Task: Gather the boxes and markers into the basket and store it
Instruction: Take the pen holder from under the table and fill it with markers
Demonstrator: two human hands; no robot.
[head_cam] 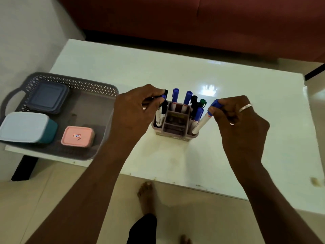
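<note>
**Both hands pinching markers at the holder**

My left hand [139, 106] pinches marker caps at the holder [175, 124] mid-table; my right hand [235, 117] grips a blue-capped marker [204, 118] near its cap. Markers look light, stiff and slick, so I'd hold the barrels. Three boxes sit in the basket [73, 81], far left

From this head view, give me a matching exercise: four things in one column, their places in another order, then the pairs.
1. pink box
2. dark blue box
3. green-capped marker
4. right hand

A. far corner of the basket
B. pinching a blue-capped marker
C. basket, near side
D. standing in the marker holder

Pairs: 1-C, 2-A, 3-D, 4-B
</note>
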